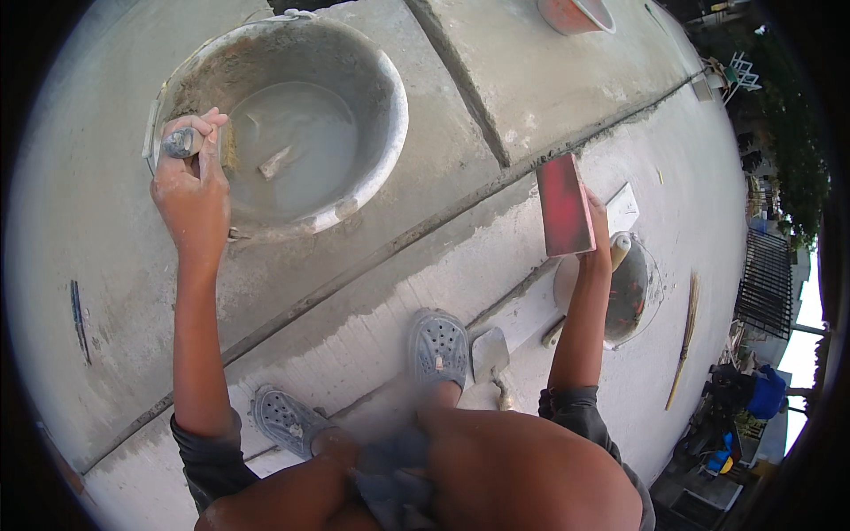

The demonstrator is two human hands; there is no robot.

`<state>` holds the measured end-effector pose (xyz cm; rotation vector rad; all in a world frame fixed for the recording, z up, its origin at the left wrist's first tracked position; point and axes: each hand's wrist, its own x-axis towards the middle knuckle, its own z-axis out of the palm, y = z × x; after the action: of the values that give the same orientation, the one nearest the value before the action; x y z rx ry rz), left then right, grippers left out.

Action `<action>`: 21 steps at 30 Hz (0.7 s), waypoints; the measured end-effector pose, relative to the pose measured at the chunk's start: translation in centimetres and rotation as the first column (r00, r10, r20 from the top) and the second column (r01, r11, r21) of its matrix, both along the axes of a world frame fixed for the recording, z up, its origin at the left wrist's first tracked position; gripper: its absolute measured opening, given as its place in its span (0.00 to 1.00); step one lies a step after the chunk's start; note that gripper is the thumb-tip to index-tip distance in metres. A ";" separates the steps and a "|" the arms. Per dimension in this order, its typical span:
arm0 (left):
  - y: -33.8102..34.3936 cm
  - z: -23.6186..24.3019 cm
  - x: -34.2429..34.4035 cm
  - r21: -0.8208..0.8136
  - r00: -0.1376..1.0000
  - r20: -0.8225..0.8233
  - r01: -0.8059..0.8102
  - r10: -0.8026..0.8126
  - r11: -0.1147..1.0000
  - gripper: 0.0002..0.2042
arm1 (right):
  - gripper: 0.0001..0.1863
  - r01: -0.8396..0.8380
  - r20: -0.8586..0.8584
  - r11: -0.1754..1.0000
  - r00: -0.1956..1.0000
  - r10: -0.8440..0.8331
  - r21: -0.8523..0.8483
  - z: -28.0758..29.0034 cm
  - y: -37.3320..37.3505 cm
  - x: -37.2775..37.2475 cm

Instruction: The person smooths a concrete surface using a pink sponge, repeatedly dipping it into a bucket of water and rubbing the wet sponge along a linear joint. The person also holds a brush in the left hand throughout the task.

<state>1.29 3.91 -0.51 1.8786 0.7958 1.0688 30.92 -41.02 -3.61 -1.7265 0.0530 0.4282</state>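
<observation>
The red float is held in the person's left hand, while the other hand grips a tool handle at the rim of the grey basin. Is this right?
Not quite. In the head view the red float is in the right hand; it is the left hand that grips the tool handle at the rim of the grey basin.

Wet grey slurry (297,146) glossy; basin (390,106) cement-crusted; red float (564,205) matt.

Dark grey sleeves (208,456) are pushed up above both elbows, leaving the forearms bare. The feet wear grey perforated clogs (438,345), dusted pale with cement. Both hands (190,190) are ungloved and cement-smeared.
</observation>
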 end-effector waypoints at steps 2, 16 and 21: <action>0.1 0.4 0.1 0.056 0.998 -0.061 0.008 -0.004 0.998 0.04 | 0.17 -0.180 -0.025 0.925 0.983 0.182 -0.335 0.1 0.2 3.5; -0.8 1.0 0.1 0.254 0.999 0.043 -0.010 -0.001 0.967 0.01 | 0.12 -0.500 -0.349 -0.128 0.379 0.857 -0.857 -0.7 9.5 15.1; -0.7 1.1 0.1 0.294 0.994 -0.062 -0.071 0.093 0.953 0.01 | 0.08 -0.517 -0.324 -0.154 0.256 0.911 -0.842 -2.7 9.9 16.3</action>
<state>1.37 3.16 0.58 2.1597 0.7990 1.2280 47.19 -31.09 -6.30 -2.7567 -1.5078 1.0545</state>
